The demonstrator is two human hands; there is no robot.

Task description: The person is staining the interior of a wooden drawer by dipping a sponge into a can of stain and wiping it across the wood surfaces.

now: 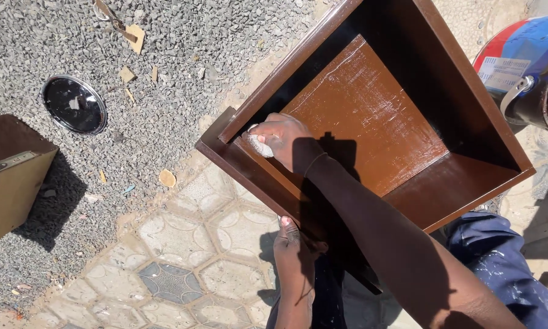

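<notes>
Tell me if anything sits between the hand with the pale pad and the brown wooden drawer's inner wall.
Nothing visible does. The right hand presses the pale sanding pad straight against the brown wooden drawer at its near inner wall, while the left hand grips the outer edge below.

I see hard sunlight over grey gravel [182,55] beyond the hands, strewn with wood scraps [135,36] and a round black lid [74,104]. Nearer them lie patterned paving tiles [182,262], with a brown board [9,176] far off leftward.
</notes>
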